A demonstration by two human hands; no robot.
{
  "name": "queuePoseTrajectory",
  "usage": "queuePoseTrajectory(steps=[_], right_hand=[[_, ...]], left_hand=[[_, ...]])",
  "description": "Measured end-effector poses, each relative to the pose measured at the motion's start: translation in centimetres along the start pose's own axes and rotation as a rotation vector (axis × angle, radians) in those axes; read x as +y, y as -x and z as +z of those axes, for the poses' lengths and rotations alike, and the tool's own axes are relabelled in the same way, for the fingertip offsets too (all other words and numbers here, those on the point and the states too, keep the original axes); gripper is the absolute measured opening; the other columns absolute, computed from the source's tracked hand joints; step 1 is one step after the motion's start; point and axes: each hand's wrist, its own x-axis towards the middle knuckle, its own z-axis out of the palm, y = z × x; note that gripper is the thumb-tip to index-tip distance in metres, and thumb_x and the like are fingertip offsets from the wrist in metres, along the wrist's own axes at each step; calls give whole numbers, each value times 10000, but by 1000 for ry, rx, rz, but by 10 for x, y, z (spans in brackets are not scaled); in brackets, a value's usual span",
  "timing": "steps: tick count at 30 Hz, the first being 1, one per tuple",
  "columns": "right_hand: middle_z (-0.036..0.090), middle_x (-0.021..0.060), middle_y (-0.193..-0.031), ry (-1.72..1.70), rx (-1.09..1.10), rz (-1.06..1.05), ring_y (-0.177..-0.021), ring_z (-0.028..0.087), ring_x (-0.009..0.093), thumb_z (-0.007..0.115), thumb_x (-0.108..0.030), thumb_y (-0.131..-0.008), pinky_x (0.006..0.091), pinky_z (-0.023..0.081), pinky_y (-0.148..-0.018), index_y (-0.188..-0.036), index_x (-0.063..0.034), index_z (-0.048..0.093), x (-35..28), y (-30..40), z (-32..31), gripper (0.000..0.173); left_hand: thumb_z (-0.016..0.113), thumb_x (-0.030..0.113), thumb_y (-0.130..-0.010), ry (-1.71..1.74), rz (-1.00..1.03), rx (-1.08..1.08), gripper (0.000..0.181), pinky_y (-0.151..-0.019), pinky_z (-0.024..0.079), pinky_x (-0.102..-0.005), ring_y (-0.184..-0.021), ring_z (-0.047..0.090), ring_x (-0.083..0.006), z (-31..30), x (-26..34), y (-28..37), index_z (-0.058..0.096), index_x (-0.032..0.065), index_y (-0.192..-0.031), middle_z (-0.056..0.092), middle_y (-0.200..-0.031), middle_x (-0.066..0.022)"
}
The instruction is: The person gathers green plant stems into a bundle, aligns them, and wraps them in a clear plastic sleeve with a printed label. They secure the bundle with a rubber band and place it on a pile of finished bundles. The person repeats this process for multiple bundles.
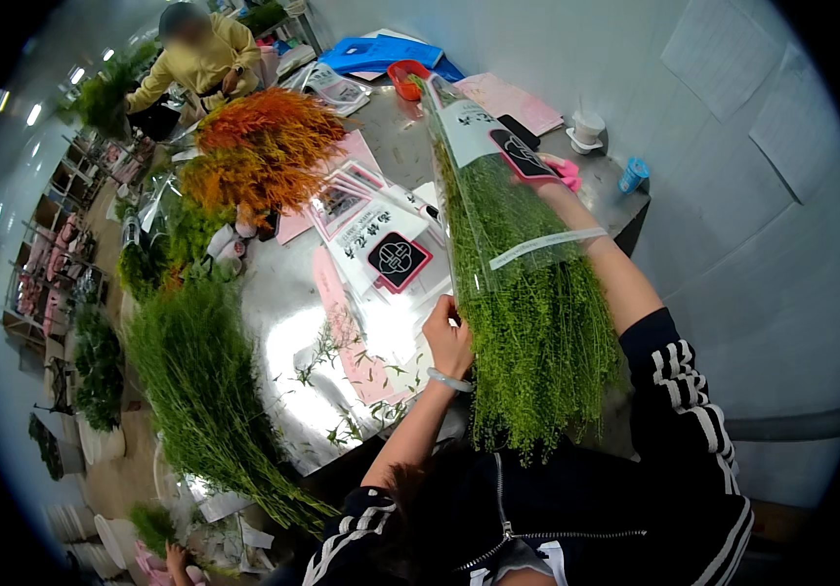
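A bunch of fine green foliage stems (537,351) hangs head-down before me in a clear plastic flower sleeve (464,220) with a white printed band and a black-and-pink tag. At the sleeve's lower left edge, the fingers of my left hand (451,340) are curled, thumb and forefinger pinching close to the plastic. A pale bangle circles that wrist. My right hand (543,189) reaches up along the far side of the sleeve; the tag and plastic hide most of it, so its grip does not show. Beside the bunch lies a stack of printed sleeves (383,227) on the metal table (281,366).
Loose green stems (200,366) overhang the table's left edge, with orange foliage (266,146) behind. Leaf scraps (347,425) litter the front. A red basket (407,77), white cup (585,132) and blue can (633,176) stand farther back. Another person (204,58) works at far left.
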Motion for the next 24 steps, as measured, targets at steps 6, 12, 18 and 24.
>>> queuePoseTrajectory(steps=[6, 12, 18, 24], right_hand=[[559, 162, -991, 11, 39, 19, -895, 534, 293, 621, -324, -658, 366, 421, -770, -1019, -76, 527, 0, -3, -12, 448], [555, 160, -1000, 29, -7, 58, -903, 530, 289, 617, -317, -665, 364, 416, -779, -1028, -73, 521, 6, 14, -3, 448], [551, 157, -1008, 54, -24, 79, -910, 526, 285, 614, -311, -672, 362, 411, -789, -1036, -71, 515, 3, 26, -6, 447], [547, 154, -1016, 71, -61, 87, -918, 522, 282, 610, -305, -679, 360, 406, -798, -1045, -68, 509, 10, 32, -2, 447]], left_hand=[[551, 70, -742, 174, -155, 92, 114, -543, 379, -249, -581, 430, -117, 21, -38, 17, 453, 22, -775, 471, -655, -36], [546, 84, -745, 169, -219, -28, 112, -501, 324, -203, -553, 376, -66, 22, -31, 31, 458, 18, -765, 438, -618, 1], [515, 65, -743, 167, -81, 108, 81, -489, 302, -209, -529, 354, -83, 17, -8, 8, 451, 16, -744, 402, -576, 4], [504, 20, -702, 10, 86, 35, 115, -523, 371, -256, -548, 438, -138, 13, -19, 24, 464, 6, -809, 438, -598, -63]])
